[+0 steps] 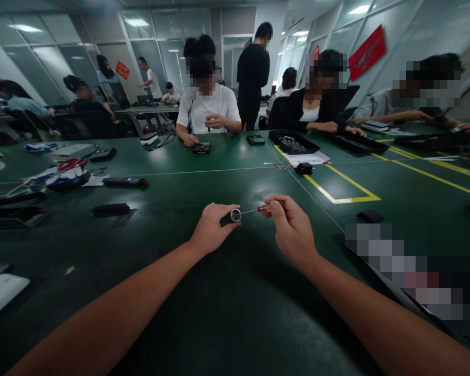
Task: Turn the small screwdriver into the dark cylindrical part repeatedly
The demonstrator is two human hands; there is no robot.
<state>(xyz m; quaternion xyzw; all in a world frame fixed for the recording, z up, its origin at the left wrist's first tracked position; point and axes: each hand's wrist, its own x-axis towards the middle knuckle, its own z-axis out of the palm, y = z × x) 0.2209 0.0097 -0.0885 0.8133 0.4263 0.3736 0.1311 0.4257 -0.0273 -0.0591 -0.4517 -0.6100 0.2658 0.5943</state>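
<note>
My left hand (211,227) is closed around a small dark cylinder (235,215), whose round end with a silver rim faces me. Dark recesses show inside that rim, too small to make out. Between thumb and fingers of my right hand (293,227) is a screwdriver (263,208) with a reddish, see-through handle. Its thin metal shaft points left and meets the cylinder's end or side; I cannot tell exactly where the tip sits. Both hands are above the green table (235,313), and the rest of the cylinder is hidden behind my left fingers.
A black bar (110,209) and a dark pen-shaped tool (125,181) lie to the left. Ahead right are a small black block (304,168), a black tray (293,143) and yellow tape lines (356,199). Across the table, a person (209,107) handles a small device.
</note>
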